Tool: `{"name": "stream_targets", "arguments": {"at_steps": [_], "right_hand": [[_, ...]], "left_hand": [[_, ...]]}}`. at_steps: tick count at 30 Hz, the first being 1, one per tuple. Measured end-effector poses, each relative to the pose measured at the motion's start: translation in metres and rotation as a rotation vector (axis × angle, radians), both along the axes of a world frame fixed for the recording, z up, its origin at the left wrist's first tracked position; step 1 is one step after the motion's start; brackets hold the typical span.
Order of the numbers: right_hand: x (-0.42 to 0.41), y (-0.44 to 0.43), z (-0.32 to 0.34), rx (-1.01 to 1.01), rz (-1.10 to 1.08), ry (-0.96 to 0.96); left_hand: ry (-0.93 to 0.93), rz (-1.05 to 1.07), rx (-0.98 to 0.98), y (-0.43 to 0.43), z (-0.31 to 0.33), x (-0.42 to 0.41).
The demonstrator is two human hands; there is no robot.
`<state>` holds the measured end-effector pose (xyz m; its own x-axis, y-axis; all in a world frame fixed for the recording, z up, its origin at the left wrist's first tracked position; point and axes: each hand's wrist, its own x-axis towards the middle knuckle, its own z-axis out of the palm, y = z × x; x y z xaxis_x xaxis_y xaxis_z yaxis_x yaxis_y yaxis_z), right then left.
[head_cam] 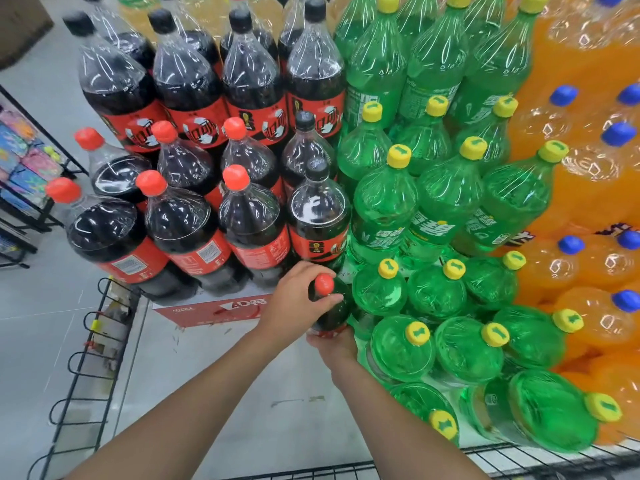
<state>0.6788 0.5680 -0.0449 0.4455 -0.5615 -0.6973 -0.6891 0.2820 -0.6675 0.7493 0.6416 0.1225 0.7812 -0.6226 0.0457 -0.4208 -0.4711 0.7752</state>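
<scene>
We hold a dark cola bottle [330, 311] with both hands. It stands upright, and its red cap [324, 284] is at the top. Our left hand [294, 301] is curled round the neck, just under the cap. The thumb is on the near side and the fingers are on the far side. Our right hand [334, 346] is lower down. It grips the body of the bottle from below, by the red label.

The bottle is at the near right corner of the red box [207, 311] that carries the cola bottles [187, 216]. It is just in front of a cola bottle with a black cap [317, 216]. The green bottles [401, 348] with yellow caps are just beside it on the right. The orange bottles [588, 209] are past those, well apart from our hands.
</scene>
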Motion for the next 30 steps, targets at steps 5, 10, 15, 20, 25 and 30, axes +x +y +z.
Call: {"name": "stream_targets", "arguments": {"at_steps": [5,10,15,20,25,30], "right_hand": [[-0.003,-0.003,0.008,0.030,0.041,-0.054],[0.006,-0.010,-0.049,-0.036,0.037,-0.104],[-0.019,0.001,0.053,-0.152,0.141,-0.057],[-0.046,0.033,0.127,-0.552,0.312,0.061],[-0.112,0.071,0.217,-0.818,0.282,-0.010],[-0.195,0.076,0.279,-1.227,0.228,0.064]], "left_hand": [[-0.036,-0.023,0.031,0.002,0.010,-0.004],[-0.078,-0.049,0.053,0.014,0.027,-0.010],[-0.135,-0.095,0.050,0.035,0.043,-0.018],[-0.227,-0.138,0.000,0.075,0.062,-0.033],[-0.317,-0.196,-0.065,0.122,0.081,-0.055],[-0.386,-0.325,-0.097,0.129,0.109,-0.095]]}}
